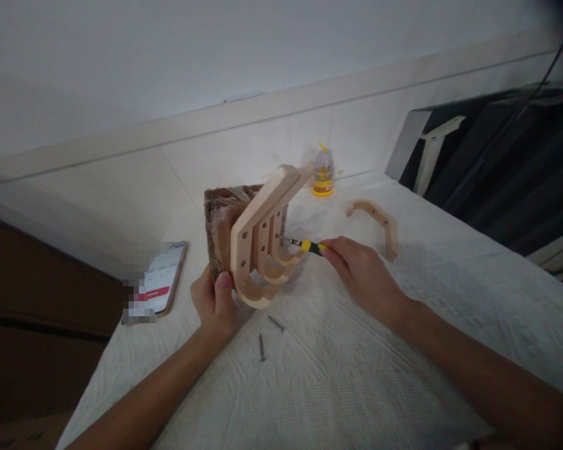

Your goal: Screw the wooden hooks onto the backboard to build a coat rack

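My left hand (216, 304) grips the lower edge of a brown, plastic-wrapped box (221, 232), thumb in front. Against the box's front stand several curved pale wooden pieces (244, 247) with holes, side by side. Between the thumb and fingers of my right hand (363, 273) is a small yellow-and-black screwdriver (312, 247). Its tip meets one of the farther wooden pieces at a hole; whether a screw sits there is too small to tell. Two loose screws, a nearer screw (261, 347) and a farther screw (276, 323), lie on the cloth below the box.
A white cloth (338, 387) covers the table. To the left lies a phone (162, 281). Near the wall stands a clear, yellow-based screwdriver-bit case (323, 172). Another curved wooden piece (388, 232) rests at the right. Dark panels and a metal frame (429, 159) stand beyond the right edge.
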`<state>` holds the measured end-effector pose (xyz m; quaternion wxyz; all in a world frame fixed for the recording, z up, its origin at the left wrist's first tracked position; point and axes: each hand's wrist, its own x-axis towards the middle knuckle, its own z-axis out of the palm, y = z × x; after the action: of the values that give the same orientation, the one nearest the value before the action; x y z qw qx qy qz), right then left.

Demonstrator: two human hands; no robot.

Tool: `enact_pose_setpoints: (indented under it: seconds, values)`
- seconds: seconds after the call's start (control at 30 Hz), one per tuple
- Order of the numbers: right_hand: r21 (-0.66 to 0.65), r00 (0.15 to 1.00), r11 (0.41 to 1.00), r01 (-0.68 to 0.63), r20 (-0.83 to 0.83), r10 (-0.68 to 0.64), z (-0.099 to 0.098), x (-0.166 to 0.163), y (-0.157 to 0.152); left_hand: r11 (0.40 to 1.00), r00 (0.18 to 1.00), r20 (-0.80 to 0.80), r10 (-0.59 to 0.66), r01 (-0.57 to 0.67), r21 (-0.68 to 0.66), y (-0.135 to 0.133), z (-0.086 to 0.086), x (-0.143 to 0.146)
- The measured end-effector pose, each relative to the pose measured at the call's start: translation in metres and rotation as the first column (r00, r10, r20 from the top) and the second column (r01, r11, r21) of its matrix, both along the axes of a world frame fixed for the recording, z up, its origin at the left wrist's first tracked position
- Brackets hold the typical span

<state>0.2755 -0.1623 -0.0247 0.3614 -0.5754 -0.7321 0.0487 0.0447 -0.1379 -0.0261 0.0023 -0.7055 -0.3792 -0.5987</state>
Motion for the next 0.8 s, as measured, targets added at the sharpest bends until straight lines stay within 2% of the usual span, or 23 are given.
enact_pose_setpoints:
  seconds: [0.2,0.33,0.4,0.5,0.63,0.8]
  values:
    - [0.048,0.993,0.998,0.051,-0.112,-0.045,-0.0033,0.0011,-0.0012,0.999,1.000,0.012,-0.004,0.004,-0.033,-0.0008,0.0002,0.0006]
    - [0.043,0.998,0.997,0.061,-0.030,-0.060,-0.0005,0.0026,0.0003,0.999,0.999,0.030,0.017,-0.016,-0.047,0.0002,0.0009,0.0005]
    - [0.008,0.999,0.999,0.037,0.002,-0.037,0.0006,0.0024,0.0012,0.999,0.999,0.018,0.026,-0.025,-0.045,0.0002,0.0013,0.0005]
    - [-0.021,0.998,1.000,-0.021,-0.068,0.019,-0.0006,0.0013,0.0012,0.999,1.000,-0.015,0.027,-0.027,-0.031,-0.0006,0.0016,0.0005]
    - [0.025,0.984,0.999,0.034,-0.175,-0.029,-0.0038,0.0004,-0.0007,1.000,1.000,-0.025,0.017,-0.018,-0.013,-0.0011,0.0010,0.0003]
    - [0.083,0.994,0.997,0.006,-0.113,0.004,0.0003,0.0018,-0.0008,0.998,0.999,0.019,0.049,-0.048,-0.040,0.0003,-0.0016,-0.0014]
